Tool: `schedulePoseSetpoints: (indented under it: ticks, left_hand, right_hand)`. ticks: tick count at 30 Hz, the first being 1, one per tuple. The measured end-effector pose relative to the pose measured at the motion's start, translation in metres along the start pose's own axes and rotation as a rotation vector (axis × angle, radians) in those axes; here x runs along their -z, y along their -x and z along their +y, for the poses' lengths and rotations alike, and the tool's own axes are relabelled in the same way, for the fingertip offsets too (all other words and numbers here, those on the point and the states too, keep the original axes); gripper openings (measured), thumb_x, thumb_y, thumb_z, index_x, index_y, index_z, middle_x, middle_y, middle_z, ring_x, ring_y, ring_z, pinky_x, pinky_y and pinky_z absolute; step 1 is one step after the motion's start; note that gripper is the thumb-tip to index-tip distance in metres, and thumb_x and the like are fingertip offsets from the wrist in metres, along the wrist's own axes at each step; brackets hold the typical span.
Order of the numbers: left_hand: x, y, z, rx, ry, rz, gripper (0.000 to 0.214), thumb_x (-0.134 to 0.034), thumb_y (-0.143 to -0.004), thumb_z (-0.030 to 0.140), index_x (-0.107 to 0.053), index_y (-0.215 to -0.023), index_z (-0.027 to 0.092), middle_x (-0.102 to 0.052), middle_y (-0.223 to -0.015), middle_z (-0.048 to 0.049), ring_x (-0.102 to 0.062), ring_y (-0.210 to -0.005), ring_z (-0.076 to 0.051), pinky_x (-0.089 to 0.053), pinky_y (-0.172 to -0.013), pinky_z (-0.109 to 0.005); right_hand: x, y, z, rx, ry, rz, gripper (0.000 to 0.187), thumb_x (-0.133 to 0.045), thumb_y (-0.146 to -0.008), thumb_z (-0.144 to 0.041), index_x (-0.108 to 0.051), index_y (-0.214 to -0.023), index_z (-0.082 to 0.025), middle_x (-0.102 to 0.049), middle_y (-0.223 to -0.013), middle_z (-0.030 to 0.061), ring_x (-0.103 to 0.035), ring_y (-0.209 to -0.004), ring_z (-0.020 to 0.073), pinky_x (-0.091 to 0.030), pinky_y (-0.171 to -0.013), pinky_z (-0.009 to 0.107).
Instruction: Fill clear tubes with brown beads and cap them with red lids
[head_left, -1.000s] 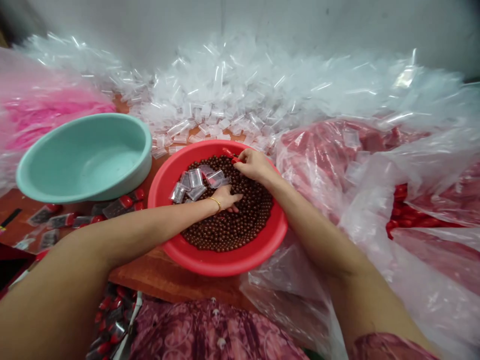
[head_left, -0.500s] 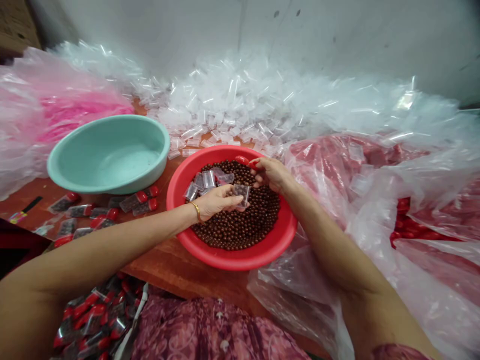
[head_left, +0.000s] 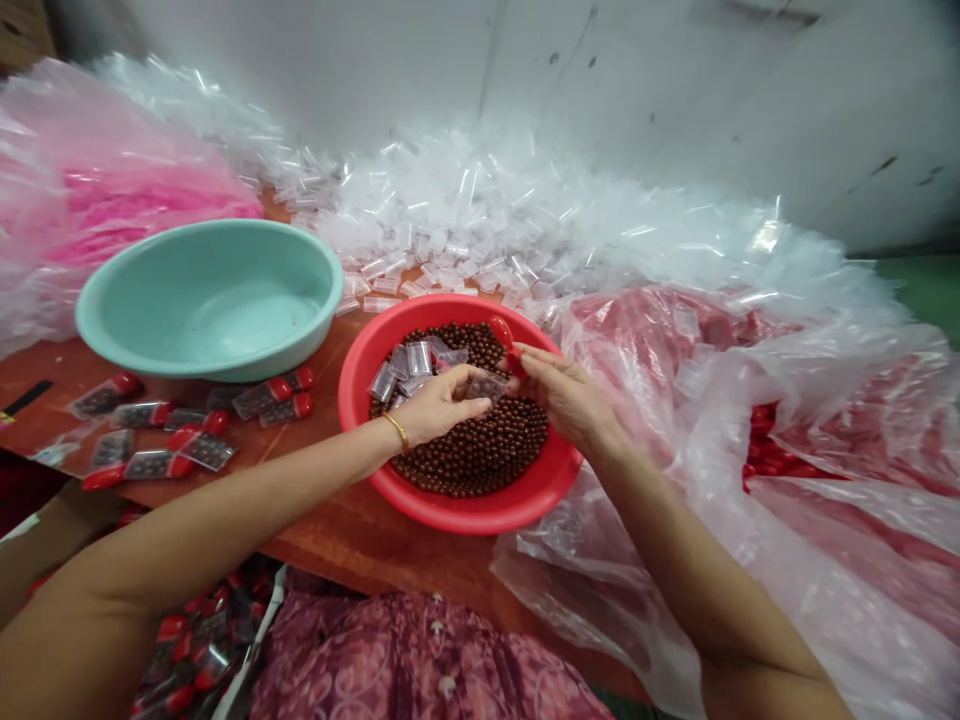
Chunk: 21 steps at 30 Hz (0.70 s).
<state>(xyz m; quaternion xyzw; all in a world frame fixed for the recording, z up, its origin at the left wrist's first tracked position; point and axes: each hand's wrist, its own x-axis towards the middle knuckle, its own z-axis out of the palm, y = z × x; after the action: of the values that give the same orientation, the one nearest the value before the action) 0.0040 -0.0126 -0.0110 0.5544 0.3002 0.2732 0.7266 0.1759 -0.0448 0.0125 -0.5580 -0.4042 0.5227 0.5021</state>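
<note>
Over the red basin (head_left: 457, 512), my left hand (head_left: 437, 405) is closed on a small clear plastic box (head_left: 489, 386), with dark contents faintly visible in it. My right hand (head_left: 566, 392) pinches a red cap (head_left: 514, 362) right by the box's open end; whether the two touch I cannot tell. Brown round beads (head_left: 472, 455) fill the basin's bottom. Several clear boxes (head_left: 418, 358) lie on the beads behind my left hand. Another red cap (head_left: 500, 330) sits near the basin's far side, just beyond my right fingertips.
A pale green basin (head_left: 210, 300) stands to the left. Capped boxes (head_left: 210, 450) of beads lie before it, and more fill a carton (head_left: 202, 640) below the table edge. Clear boxes (head_left: 465, 200) are heaped along the wall. Plastic bags of red caps (head_left: 780, 450) crowd the right.
My right hand has brought the red cap down and closer to the box. The box in my left hand has tilted toward the cap. The view has shifted slightly.
</note>
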Motion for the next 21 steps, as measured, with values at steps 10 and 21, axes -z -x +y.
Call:
schedulePoseSetpoints:
  ticks: [10,21]
  left_hand:
    - [-0.002,0.008,-0.004,-0.093,-0.448,0.004,0.022,-0.046,-0.086,0.026,-0.048,-0.105,0.016,-0.051,-0.060,0.0046,-0.056,-0.057,-0.012,-0.043,-0.058,-0.024]
    - [-0.009,0.015,0.004,-0.213,-0.974,0.156,0.021,-0.055,-0.077,0.025,-0.049,-0.095,0.017,-0.062,-0.084,-0.0060,-0.061,-0.079,-0.022,-0.047,-0.071,-0.034]
  right_hand:
    - [-0.009,0.017,0.017,0.323,0.348,0.075,0.031,-0.064,-0.076,-0.038,-0.072,-0.102,-0.024,-0.071,-0.109,0.0012,-0.066,-0.104,0.0223,-0.048,-0.099,0.042]
    - [-0.018,0.026,0.021,0.268,0.349,0.107,0.033,-0.063,-0.078,-0.035,-0.071,-0.107,-0.022,-0.070,-0.111,0.0015,-0.067,-0.103,0.0229,-0.049,-0.099,0.044]
